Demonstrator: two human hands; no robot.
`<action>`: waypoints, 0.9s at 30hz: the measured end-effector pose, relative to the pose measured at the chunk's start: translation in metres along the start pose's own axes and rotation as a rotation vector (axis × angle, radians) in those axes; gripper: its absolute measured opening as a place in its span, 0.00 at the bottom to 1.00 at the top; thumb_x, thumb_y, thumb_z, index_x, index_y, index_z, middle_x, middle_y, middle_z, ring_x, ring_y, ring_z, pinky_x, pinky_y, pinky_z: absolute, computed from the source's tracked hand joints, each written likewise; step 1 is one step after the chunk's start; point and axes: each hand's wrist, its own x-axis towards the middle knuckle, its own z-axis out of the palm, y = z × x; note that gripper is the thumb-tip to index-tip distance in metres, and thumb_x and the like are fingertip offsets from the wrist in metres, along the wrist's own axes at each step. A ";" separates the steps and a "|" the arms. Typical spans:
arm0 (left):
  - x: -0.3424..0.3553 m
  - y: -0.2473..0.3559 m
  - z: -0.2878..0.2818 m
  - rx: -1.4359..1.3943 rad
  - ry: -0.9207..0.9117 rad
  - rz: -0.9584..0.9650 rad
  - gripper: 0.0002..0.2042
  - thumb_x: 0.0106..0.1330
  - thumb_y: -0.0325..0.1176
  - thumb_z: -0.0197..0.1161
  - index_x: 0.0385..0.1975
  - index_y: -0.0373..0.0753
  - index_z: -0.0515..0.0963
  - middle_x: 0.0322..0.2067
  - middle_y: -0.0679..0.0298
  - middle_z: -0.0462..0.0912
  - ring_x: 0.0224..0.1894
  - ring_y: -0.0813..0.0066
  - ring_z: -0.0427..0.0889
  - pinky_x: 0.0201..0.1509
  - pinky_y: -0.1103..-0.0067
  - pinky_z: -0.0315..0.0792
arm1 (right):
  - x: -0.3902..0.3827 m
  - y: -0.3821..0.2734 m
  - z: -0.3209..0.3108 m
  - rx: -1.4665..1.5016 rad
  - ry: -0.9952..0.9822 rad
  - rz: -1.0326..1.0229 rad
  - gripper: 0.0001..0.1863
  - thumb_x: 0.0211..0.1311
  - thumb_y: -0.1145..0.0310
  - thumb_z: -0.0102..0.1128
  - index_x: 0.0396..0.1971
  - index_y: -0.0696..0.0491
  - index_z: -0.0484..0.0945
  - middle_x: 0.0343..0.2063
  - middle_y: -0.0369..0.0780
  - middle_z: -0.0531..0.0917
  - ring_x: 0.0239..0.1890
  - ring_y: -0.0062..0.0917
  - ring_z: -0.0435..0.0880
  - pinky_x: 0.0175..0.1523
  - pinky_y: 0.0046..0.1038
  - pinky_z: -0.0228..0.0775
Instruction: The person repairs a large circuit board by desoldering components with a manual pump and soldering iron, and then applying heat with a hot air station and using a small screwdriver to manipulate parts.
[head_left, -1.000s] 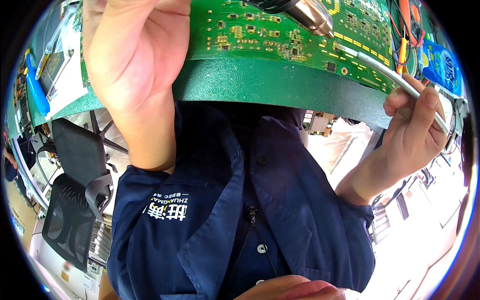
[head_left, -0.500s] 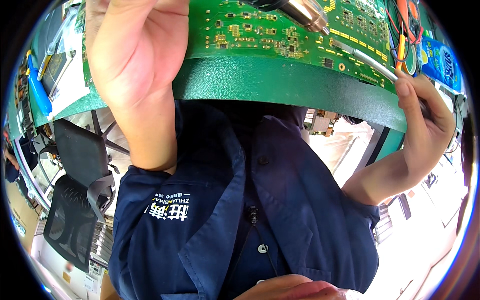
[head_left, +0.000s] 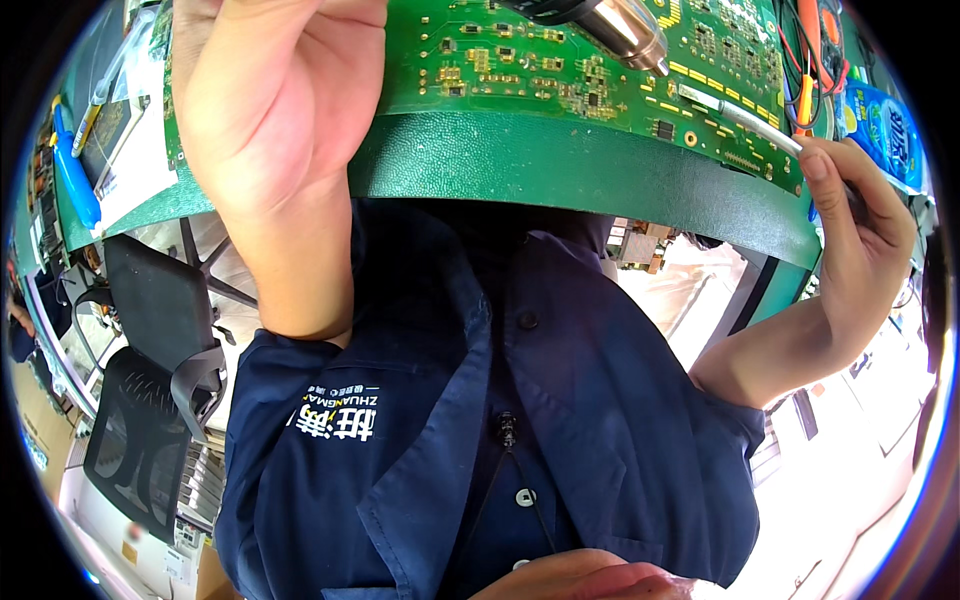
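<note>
A green circuit board (head_left: 510,82) with many small parts lies along the near edge of the green bench. Above it hangs a hot air gun with a black body and a copper-coloured nozzle (head_left: 630,38), pointing down to the right. My left hand (head_left: 280,110) is raised at the board's left, palm in view; its fingers run out of the top edge, apparently closed around the gun's handle, which is hidden. My right hand (head_left: 855,195) pinches slim silvery tweezers (head_left: 740,115). Their tip is close to a row of gold pads beside the nozzle; contact cannot be made out.
Orange and black test leads (head_left: 806,70) and a blue packet (head_left: 883,135) lie at the right. On the left are a blue-handled tool (head_left: 75,180) and papers (head_left: 150,190). A black mesh chair (head_left: 150,300) stands behind on the left.
The whole view has shifted slightly. My right thumb is a little higher and the tweezers' tip has moved slightly right. The hot air gun keeps its place over the board.
</note>
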 end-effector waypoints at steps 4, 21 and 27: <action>0.001 -0.004 0.002 0.046 0.037 0.024 0.26 0.79 0.48 0.46 0.68 0.36 0.58 0.55 0.56 0.78 0.62 0.59 0.77 0.73 0.60 0.69 | 0.001 0.001 0.001 0.050 -0.006 -0.021 0.05 0.60 0.75 0.72 0.33 0.61 0.86 0.29 0.36 0.86 0.33 0.15 0.81 0.44 0.15 0.69; -0.007 -0.011 0.004 0.000 0.098 0.059 0.28 0.78 0.48 0.47 0.68 0.35 0.58 0.55 0.54 0.79 0.62 0.55 0.76 0.71 0.60 0.71 | -0.034 -0.009 0.025 0.037 0.280 -0.009 0.07 0.60 0.74 0.73 0.31 0.63 0.85 0.27 0.38 0.85 0.30 0.16 0.77 0.39 0.16 0.64; -0.001 -0.011 0.006 0.050 -0.017 0.123 0.27 0.79 0.48 0.47 0.69 0.35 0.58 0.55 0.54 0.78 0.62 0.55 0.76 0.71 0.60 0.71 | -0.052 -0.019 0.040 0.022 0.348 -0.046 0.08 0.59 0.81 0.68 0.39 0.63 0.85 0.32 0.42 0.87 0.33 0.21 0.80 0.41 0.19 0.69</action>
